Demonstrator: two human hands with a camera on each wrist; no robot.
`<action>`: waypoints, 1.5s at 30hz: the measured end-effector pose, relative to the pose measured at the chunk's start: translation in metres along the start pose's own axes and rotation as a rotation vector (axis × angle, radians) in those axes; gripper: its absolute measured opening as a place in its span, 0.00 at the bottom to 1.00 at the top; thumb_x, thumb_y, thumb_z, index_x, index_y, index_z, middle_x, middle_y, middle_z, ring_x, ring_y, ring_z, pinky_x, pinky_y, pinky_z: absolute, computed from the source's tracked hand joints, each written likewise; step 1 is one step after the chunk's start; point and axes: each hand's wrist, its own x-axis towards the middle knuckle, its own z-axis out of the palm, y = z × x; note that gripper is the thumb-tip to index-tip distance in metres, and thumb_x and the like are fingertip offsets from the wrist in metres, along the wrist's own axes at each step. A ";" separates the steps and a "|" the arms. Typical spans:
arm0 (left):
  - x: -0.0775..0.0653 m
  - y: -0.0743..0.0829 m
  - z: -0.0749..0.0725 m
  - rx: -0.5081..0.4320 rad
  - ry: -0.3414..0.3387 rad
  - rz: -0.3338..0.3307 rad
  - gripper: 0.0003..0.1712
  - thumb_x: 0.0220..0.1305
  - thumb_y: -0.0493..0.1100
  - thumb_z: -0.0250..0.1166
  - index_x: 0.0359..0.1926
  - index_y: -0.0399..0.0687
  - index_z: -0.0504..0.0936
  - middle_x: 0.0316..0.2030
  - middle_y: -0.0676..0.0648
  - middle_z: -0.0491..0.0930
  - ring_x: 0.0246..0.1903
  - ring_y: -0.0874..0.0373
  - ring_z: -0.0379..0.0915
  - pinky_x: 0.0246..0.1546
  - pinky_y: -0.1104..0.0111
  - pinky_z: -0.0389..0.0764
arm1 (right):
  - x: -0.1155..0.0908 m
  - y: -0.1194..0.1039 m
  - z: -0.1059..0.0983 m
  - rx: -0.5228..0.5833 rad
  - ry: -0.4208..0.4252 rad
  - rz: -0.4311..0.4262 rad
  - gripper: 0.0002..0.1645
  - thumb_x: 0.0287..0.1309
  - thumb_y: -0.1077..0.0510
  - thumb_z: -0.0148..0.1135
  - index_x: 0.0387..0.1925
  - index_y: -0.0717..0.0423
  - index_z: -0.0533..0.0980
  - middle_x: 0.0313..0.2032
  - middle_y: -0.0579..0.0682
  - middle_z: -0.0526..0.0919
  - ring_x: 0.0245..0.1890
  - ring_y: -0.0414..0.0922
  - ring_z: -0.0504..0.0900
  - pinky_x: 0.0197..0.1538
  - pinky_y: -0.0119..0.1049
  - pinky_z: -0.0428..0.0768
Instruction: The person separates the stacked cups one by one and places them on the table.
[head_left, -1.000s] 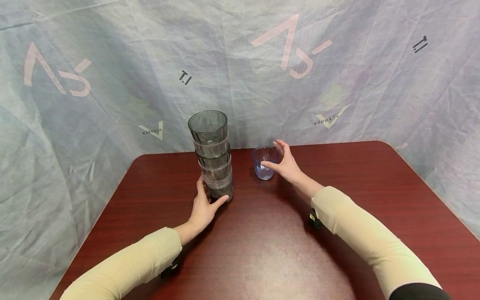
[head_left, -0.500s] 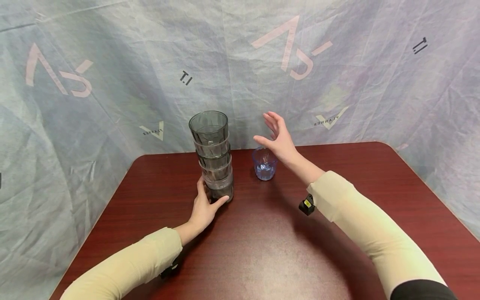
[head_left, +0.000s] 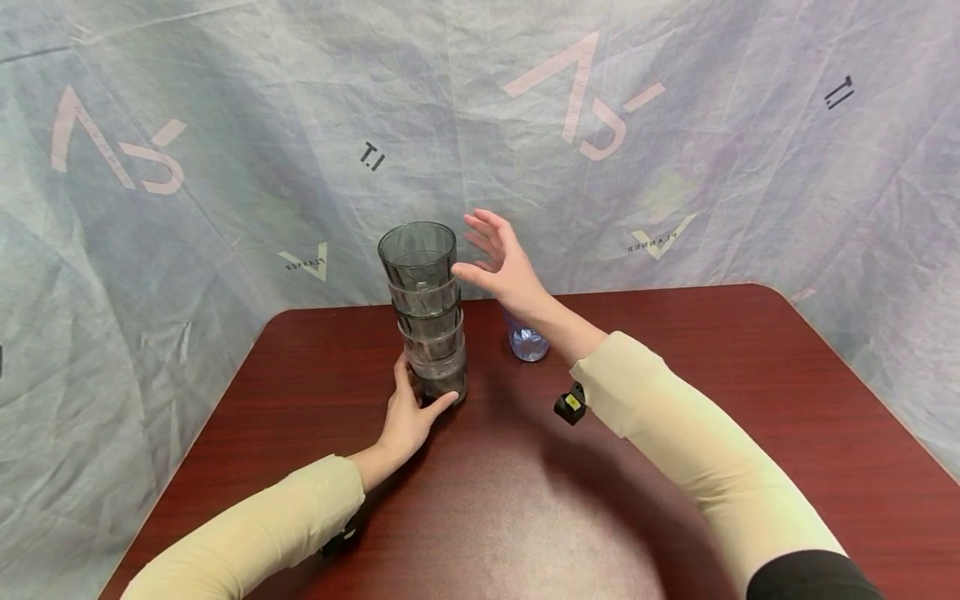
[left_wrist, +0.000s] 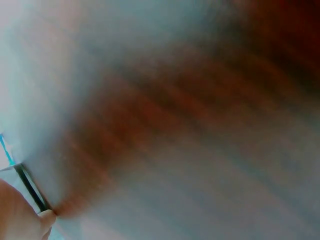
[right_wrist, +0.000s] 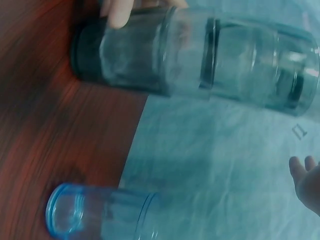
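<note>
Left hand (head_left: 405, 417) wraps its thumb and fingers round the foot of a stack of glasses (head_left: 423, 325), grasping the lowest one low down, close to the tabletop. Pale cream sleeves (head_left: 270, 521) cover both forearms, with a small black device (head_left: 572, 404) at the right cuff and a black band (head_left: 813, 575) higher on that arm. Under them spreads a dark red-brown table (head_left: 480, 517), its wood grain visible and a patch of glare toward the near edge.

Nested one in another, the glasses stand upright on the table; the top one is smoky grey, and some rims below look clearer. Right hand (head_left: 504, 262) hangs in the air beside the top glass, released — thumb and fingers spread, nothing between them. From the right wrist, a gap shows between this hand and the stack.

A bluish glass (head_left: 528, 343) stands upright on the table farther back, to the right of the stack and apart from it; the right wrist and forearm partly hide it from the head camera.

Beyond the table's far edge hangs a wrinkled pale grey cloth (head_left: 450, 100), printed with pink, black and yellowish lettering — some of it mirrored.
</note>
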 end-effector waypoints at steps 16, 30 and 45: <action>0.003 0.001 0.002 -0.036 -0.026 -0.031 0.55 0.61 0.45 0.71 0.75 0.53 0.40 0.66 0.36 0.62 0.64 0.45 0.62 0.60 0.50 0.68 | 0.007 0.001 0.028 -0.012 -0.114 0.054 0.44 0.61 0.70 0.60 0.73 0.56 0.49 0.69 0.53 0.62 0.66 0.48 0.65 0.57 0.45 0.73; 0.001 0.002 0.000 0.003 -0.010 -0.036 0.55 0.60 0.46 0.71 0.74 0.51 0.41 0.66 0.34 0.61 0.61 0.40 0.66 0.57 0.47 0.70 | 0.007 0.005 0.031 -0.012 -0.111 0.017 0.41 0.61 0.68 0.61 0.72 0.57 0.54 0.65 0.54 0.68 0.62 0.49 0.68 0.53 0.42 0.74; 0.001 0.004 -0.001 0.000 -0.011 -0.051 0.55 0.60 0.45 0.71 0.74 0.51 0.40 0.66 0.33 0.61 0.62 0.40 0.66 0.58 0.47 0.69 | 0.007 0.000 0.033 0.053 -0.082 -0.051 0.42 0.59 0.73 0.60 0.71 0.60 0.53 0.66 0.58 0.65 0.64 0.52 0.66 0.60 0.42 0.71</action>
